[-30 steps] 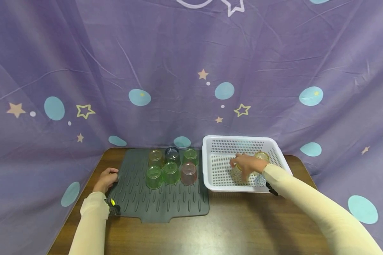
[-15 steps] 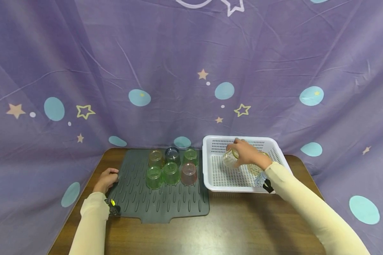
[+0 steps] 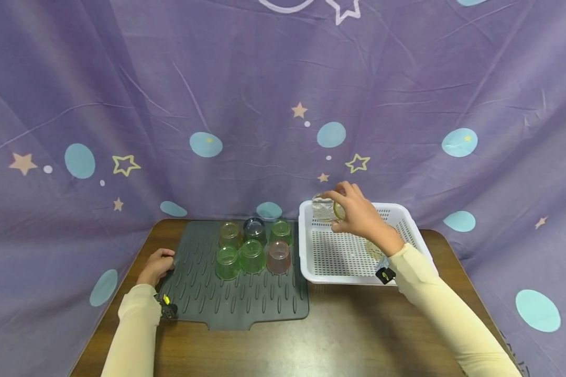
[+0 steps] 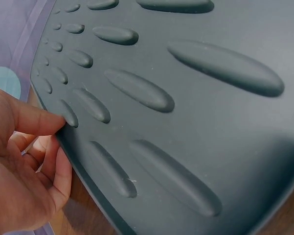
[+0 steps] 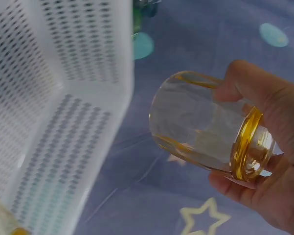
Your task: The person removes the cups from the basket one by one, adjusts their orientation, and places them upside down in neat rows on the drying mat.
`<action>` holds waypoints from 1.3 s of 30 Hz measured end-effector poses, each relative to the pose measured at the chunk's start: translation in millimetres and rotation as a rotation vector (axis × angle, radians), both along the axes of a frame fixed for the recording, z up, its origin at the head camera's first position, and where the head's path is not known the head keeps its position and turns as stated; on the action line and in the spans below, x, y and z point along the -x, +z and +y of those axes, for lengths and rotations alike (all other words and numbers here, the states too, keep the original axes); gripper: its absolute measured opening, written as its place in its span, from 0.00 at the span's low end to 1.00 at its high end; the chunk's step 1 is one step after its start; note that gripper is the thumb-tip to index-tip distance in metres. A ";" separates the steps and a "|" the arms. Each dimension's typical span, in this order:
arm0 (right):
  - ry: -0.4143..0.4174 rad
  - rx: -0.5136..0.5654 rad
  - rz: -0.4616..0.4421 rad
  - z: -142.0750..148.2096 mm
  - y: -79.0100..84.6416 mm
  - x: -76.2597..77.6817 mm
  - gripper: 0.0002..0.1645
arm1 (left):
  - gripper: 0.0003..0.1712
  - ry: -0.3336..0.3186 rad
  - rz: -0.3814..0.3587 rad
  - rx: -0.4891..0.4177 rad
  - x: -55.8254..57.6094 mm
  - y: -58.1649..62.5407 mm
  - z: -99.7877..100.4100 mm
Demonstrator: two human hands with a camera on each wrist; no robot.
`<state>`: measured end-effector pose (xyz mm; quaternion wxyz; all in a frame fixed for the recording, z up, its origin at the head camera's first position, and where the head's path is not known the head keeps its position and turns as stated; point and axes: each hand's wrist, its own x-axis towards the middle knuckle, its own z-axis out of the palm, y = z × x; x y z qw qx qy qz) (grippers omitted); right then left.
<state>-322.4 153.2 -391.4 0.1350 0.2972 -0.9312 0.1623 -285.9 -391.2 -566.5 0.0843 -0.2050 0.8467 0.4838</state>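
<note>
My right hand [image 3: 357, 212] grips a clear yellow-tinted glass [image 5: 200, 122] near its thick amber base. The glass is on its side above the back left of the white basket [image 3: 339, 279], mouth facing left in the head view. At the left, my left hand [image 3: 158, 266] pinches the edge of a dark grey ribbed drying mat [image 3: 193, 293], thumb on top and fingers beneath. Glasses stand upside down on the mat in two rows: amber [image 3: 230, 234], dark blue [image 3: 254, 231] and green [image 3: 281, 232] behind, two green [image 3: 252, 256] and a pink one [image 3: 279, 257] in front.
In the basket's right part lie a yellowish glass [image 3: 373, 250] and a bluish one [image 3: 383, 263], partly hidden by my right arm. The basket adjoins the mat's right side on the wooden table [image 3: 349, 330]. A purple curtain [image 3: 245, 104] hangs behind.
My right hand has taken hold of the yellow-tinted glass inside the basket and lifted it up and to the left, turning it sideways. The left hand has stayed in place.
</note>
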 end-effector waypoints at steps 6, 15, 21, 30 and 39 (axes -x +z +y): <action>0.052 0.042 0.126 -18.9 16.1 -11.0 0.44 | 0.29 0.002 -0.002 -0.001 -0.8 -1.3 -0.3; 0.137 0.071 0.277 -49.2 34.0 -28.0 0.41 | 0.29 0.001 -0.001 -0.004 -2.5 0.9 0.4; 0.208 0.057 0.343 -72.9 36.4 -35.9 0.41 | 0.29 0.010 0.010 0.009 -3.7 3.3 -0.4; 0.300 -0.001 0.383 -111.0 31.0 -48.8 0.39 | 0.30 -0.003 -0.010 -0.002 -2.0 0.4 -0.4; 0.395 -0.049 0.388 -145.8 16.7 -58.2 0.39 | 0.29 0.000 -0.001 -0.005 -2.7 1.2 1.4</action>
